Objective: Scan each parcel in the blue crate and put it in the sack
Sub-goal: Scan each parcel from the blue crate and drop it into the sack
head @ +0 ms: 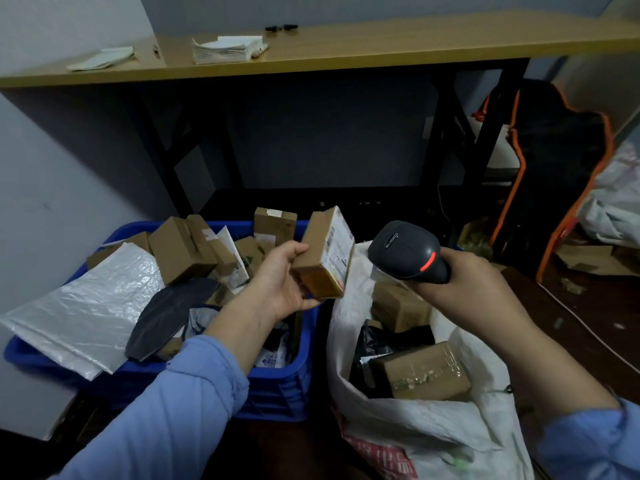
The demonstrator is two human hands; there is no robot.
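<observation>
My left hand (pixel 285 282) grips a small brown cardboard parcel (pixel 325 252) above the right rim of the blue crate (pixel 277 379), its white label turned to the right. My right hand (pixel 474 282) holds a black handheld scanner (pixel 408 251) with a red light, its head facing the parcel's label from a short distance. The crate is piled with several cardboard boxes, a silver mailer (pixel 90 306) and a dark pouch (pixel 169 317). To the right stands the open white sack (pixel 408 434), holding brown boxes (pixel 426 372) and dark bags.
A wooden table (pixel 346 46) with paper stacks stands behind, its black frame above the crate. A black bag with orange trim (pixel 554 161) leans at the right, white sacks beyond it. Cardboard scraps and a cable lie on the dark floor at the right.
</observation>
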